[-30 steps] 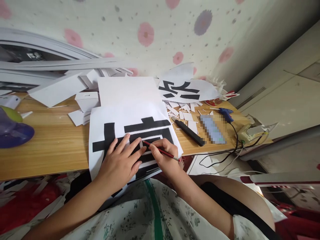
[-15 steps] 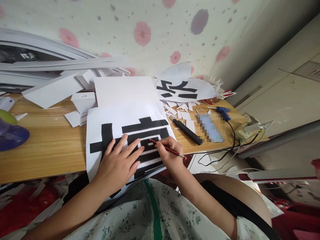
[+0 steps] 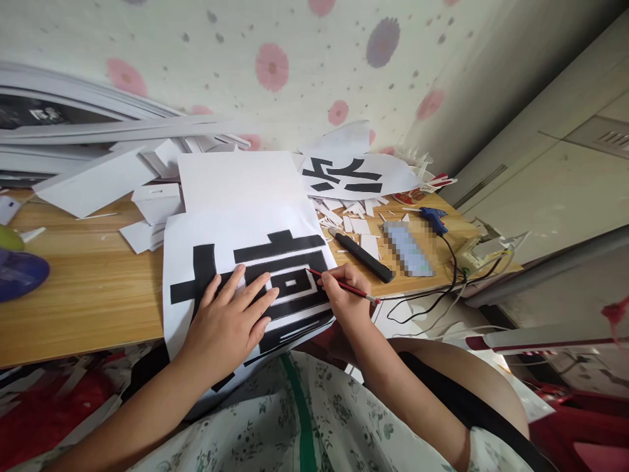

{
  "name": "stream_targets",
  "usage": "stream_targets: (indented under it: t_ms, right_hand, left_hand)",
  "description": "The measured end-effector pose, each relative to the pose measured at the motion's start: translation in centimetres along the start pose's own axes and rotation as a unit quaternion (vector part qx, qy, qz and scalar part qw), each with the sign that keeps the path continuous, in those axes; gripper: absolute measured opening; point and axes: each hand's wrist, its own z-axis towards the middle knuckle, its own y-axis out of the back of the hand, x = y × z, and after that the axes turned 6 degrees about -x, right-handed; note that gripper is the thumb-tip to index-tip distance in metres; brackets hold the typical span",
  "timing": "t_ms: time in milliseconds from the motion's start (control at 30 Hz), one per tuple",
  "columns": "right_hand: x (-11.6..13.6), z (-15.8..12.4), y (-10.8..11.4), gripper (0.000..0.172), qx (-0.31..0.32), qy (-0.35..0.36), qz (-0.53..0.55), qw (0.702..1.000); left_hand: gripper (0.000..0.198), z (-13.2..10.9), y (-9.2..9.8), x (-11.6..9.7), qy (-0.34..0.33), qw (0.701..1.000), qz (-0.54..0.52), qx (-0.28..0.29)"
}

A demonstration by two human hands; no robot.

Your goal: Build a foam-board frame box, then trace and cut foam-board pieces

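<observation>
A white paper sheet [image 3: 191,233] printed with a large black character lies in front of me, its near end bending over the table edge. Across its left part my left hand [image 3: 230,318] rests flat, fingers spread. My right hand [image 3: 346,292] pinches a dark red pencil [image 3: 351,288], whose tip touches the sheet near the upper right corner of a white outline inside the character. Beneath the printed sheet's far side sits a blank white board [image 3: 240,177]. To the right of the sheet lies a black utility knife [image 3: 363,255].
White scraps [image 3: 356,226] are scattered behind the knife. A blue glue gun [image 3: 434,219] with its cable lies farther right, near a blurred-out blue item [image 3: 407,248]. Another printed sheet [image 3: 393,174] leans at the back. Cut white board pieces [image 3: 98,180] and a blue object [image 3: 22,272] are at left.
The pencil in my right hand has moved right, from the middle of the character to the white outline's right corner. My left hand stays flat on the sheet. The view has shifted slightly.
</observation>
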Motion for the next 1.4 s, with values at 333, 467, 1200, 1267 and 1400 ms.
stream_targets:
  t_ms: [333,467,1200,1267,1400]
  right_hand:
    - [0.5,0.5,-0.1,0.018,0.005,0.019,0.030,0.999]
    - [0.6,0.6,-0.1,0.019,0.014,0.013,0.048,0.999]
    - [-0.5,0.9,1.0,0.019,0.051,-0.023,0.139,0.989]
    - [-0.5,0.9,1.0,0.018,0.062,-0.028,0.157,0.985]
    - [-0.5,0.8,1.1,0.019,0.064,-0.030,0.183,0.981]
  left_hand:
    - [0.042,2.9,-0.1,-2.6,-0.020,0.998,-0.048,0.046]
    - [0.045,3.8,-0.8,-3.6,-0.007,0.997,-0.052,0.054]
    - [0.049,4.1,-1.0,-4.1,0.005,0.997,-0.039,0.073]
    - [0.048,4.1,-0.9,-4.1,0.006,0.996,-0.041,0.076]
    - [0.046,4.2,-0.8,-4.2,0.009,0.996,-0.042,0.077]
